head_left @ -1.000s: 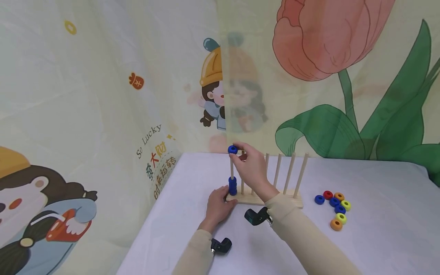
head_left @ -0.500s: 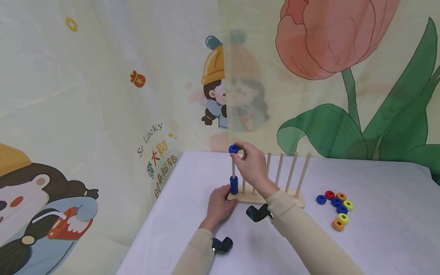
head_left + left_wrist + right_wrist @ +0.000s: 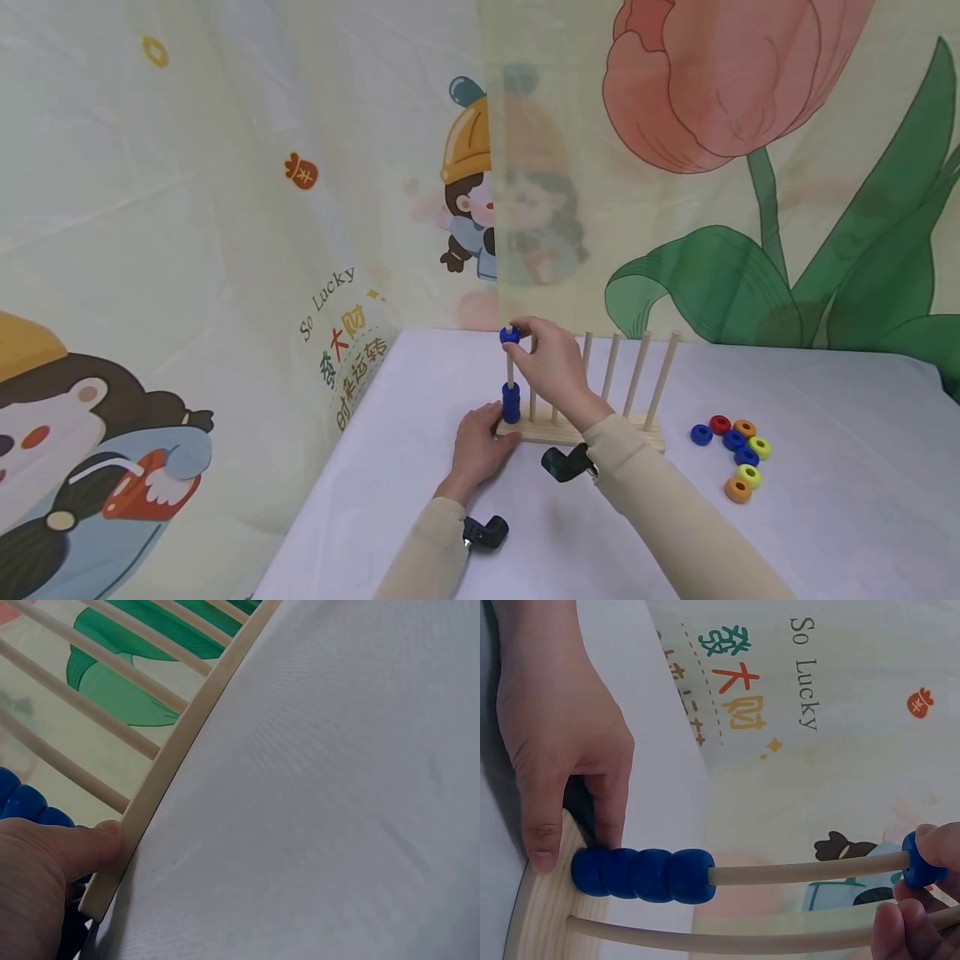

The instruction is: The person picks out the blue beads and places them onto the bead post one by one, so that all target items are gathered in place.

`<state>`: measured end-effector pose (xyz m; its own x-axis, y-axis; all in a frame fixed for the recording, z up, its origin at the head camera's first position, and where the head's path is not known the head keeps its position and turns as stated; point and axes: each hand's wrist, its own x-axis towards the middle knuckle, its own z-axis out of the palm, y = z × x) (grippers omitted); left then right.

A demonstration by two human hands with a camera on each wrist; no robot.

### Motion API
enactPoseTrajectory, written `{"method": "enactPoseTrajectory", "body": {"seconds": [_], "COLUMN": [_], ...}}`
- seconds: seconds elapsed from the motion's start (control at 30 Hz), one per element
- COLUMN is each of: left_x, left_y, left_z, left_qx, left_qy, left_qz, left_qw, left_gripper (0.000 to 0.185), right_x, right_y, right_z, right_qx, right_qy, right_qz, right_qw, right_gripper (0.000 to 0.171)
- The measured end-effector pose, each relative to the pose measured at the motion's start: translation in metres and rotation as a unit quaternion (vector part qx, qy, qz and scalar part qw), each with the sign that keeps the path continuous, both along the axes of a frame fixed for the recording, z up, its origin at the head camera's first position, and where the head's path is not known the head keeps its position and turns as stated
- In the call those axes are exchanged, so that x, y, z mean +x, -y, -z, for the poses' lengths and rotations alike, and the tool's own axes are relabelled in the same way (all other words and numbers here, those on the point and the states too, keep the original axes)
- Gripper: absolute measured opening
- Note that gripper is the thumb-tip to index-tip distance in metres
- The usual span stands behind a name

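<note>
My right hand (image 3: 553, 365) pinches a blue bead (image 3: 509, 335) that is threaded on the top of the leftmost peg (image 3: 511, 367) of a wooden bead rack. Lower on that peg sits a stack of several blue beads (image 3: 641, 874), down against the base. With thumb in front and fingers behind, my left hand (image 3: 477, 446) grips the left end of the rack's wooden base (image 3: 547, 431). In the left wrist view the thumb (image 3: 97, 844) presses the base's edge. The other pegs (image 3: 636, 375) carry no beads; some are partly hidden behind my right hand.
Loose beads lie on the white-covered table (image 3: 840, 467) right of the rack: a red bead (image 3: 720, 425), several blue ones, orange ones such as this orange bead (image 3: 738, 490), and yellow ones like this yellow bead (image 3: 748, 476). A printed curtain (image 3: 360, 100) hangs behind the table.
The blue bead in my right hand has gone from the tip of the leftmost peg to slightly below it, so the peg now pokes through. My left hand keeps its grip on the base.
</note>
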<state>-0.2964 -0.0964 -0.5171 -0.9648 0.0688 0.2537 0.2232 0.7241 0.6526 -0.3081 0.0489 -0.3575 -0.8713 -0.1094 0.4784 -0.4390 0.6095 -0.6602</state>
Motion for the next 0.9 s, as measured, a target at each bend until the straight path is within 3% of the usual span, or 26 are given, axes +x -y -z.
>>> {"method": "enactPoseTrajectory", "body": {"seconds": [0.3,0.57,0.9], "left_x": [-0.001,0.0,-0.001], "left_y": [-0.001,0.0,0.001], "left_z": [-0.001,-0.002,-0.003], "left_qx": [0.002,-0.007,-0.017], "left_qy": [0.004,-0.006,-0.037], "left_qz": [0.001,0.004,0.013], "left_qw": [1.0,1.0,0.9991], "left_gripper": [0.06,0.061,0.06], "right_x": [0.004,0.016,0.039], "right_y": [-0.002,-0.007,-0.023], "right_z": [0.001,0.002,0.046], "right_qx": [-0.02,-0.127,-0.155], "right_qy": [-0.021,-0.094,-0.068], "right_qz": [0.003,-0.015,-0.036], "right_qw": [1.0,0.987,0.985], "right_gripper": [0.032,0.021,0.013]}}
